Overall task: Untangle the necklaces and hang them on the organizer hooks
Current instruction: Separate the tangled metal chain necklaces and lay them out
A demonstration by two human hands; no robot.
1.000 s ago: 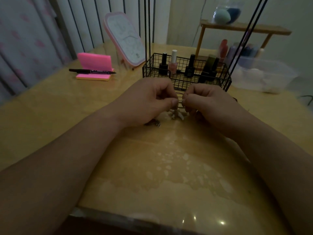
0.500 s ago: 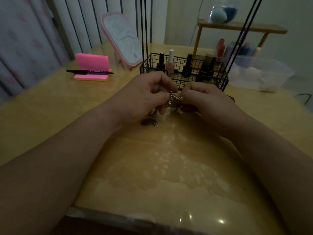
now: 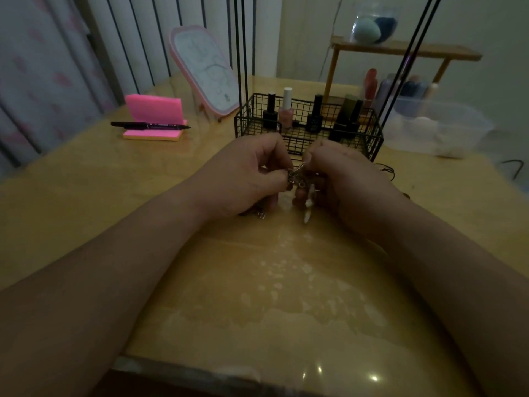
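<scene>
Nearest, a glossy yellow desk (image 3: 257,296) with pale blotches. Just above it, left hand (image 3: 243,179) and right hand (image 3: 346,179), each pinching the tangled silver-chain necklaces (image 3: 299,174) between them, pendants dangling. Close behind, a black wire-grid organizer (image 3: 375,138) holding nail polish bottles (image 3: 286,110), thin rods rising. Leftward, a marker (image 3: 148,126) across pink sticky notes (image 3: 154,108); beyond, a pink-framed mirror (image 3: 206,73), tilted back.

The wire basket (image 3: 249,124) and marker (image 3: 148,126) are black, the notepad (image 3: 156,108) and mirror (image 3: 204,70) rim pink, the table (image 3: 257,282) yellow-tan.
</scene>
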